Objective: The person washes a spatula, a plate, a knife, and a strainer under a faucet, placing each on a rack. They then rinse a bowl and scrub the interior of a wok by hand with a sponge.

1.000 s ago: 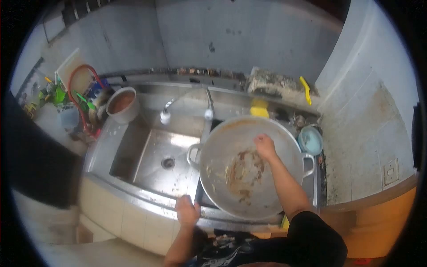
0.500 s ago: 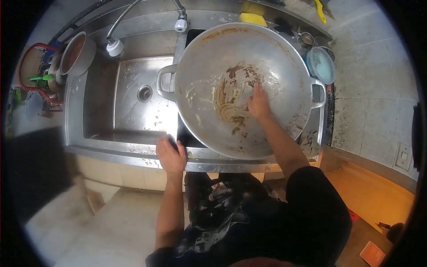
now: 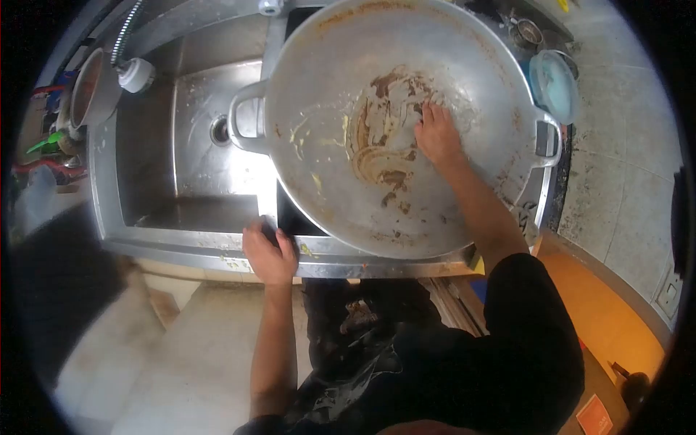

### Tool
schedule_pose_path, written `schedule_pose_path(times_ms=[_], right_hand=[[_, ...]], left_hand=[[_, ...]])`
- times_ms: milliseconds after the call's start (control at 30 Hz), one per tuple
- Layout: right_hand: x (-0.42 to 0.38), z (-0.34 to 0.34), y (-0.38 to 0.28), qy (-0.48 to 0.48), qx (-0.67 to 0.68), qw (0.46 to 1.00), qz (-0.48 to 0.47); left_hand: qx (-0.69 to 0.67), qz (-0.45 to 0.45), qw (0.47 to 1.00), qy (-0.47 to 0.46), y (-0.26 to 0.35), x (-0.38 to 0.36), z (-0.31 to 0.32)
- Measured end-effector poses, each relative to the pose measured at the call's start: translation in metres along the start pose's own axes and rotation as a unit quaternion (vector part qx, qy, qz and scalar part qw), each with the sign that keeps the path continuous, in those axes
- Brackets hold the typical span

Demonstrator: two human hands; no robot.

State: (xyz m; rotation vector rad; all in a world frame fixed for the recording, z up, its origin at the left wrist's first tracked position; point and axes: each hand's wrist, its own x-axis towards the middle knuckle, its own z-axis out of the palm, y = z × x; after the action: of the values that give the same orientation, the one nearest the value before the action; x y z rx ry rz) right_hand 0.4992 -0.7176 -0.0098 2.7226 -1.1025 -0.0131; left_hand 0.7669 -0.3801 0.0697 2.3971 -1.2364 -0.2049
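A very large metal wok with two loop handles spans the right part of the sink. Brown burnt residue and yellowish smears mark its inside. My right hand reaches into the wok, its fingers extended at the right edge of the residue, palm down. No tool shows in it; what lies under the fingertips is hidden. My left hand is at the front edge of the steel sink, below the wok's left handle, its fingers curled over the rim by the divider and the thumb to the right.
The left basin has a drain, and a sprayer on a coiled hose hangs above it. A pot stands at far left. At right are a pale blue container and a metal cup near the tiled wall.
The view has shifted closer, so the wok looks larger. My right hand has moved slightly within the wok, its fingers more bent. My left hand stays on the sink edge.
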Motion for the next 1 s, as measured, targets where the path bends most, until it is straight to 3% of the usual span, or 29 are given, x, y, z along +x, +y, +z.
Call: schedule_pose_path(times_ms=[267,433,567,667,767,833,900,967,1000], right_hand=[[-0.022,-0.019,-0.021,-0.031,0.039,0.999,0.002],[-0.039,-0.011,-0.043,-0.03,0.196,0.975,0.101],[-0.057,-0.023,-0.074,-0.016,0.174,0.981,0.087],[-0.068,-0.04,-0.095,-0.063,0.223,0.968,0.1],[-0.056,-0.052,-0.102,-0.1,0.331,0.933,0.102],[-0.03,-0.048,-0.08,-0.223,0.469,0.816,0.254],[-0.017,-0.011,-0.054,-0.062,0.586,0.731,0.343],[0.016,-0.01,-0.032,-0.006,0.372,0.874,0.311],[0.02,0.0,-0.032,-0.006,0.373,0.874,0.312]], left_hand=[[0.012,0.005,1.0,0.002,-0.005,-0.001,0.003],[0.025,0.003,1.0,0.011,-0.003,-0.001,0.001],[0.012,0.021,0.999,0.022,0.0,0.004,-0.002],[0.024,0.028,0.999,0.031,-0.001,0.005,-0.002],[0.01,0.005,1.0,0.017,0.001,0.005,-0.005],[0.007,0.006,1.0,0.026,0.001,0.006,-0.005],[0.006,0.012,0.999,0.029,-0.001,0.006,-0.005],[-0.003,0.011,1.0,0.029,-0.001,0.007,-0.004],[-0.002,0.012,1.0,0.029,0.0,0.006,-0.004]])
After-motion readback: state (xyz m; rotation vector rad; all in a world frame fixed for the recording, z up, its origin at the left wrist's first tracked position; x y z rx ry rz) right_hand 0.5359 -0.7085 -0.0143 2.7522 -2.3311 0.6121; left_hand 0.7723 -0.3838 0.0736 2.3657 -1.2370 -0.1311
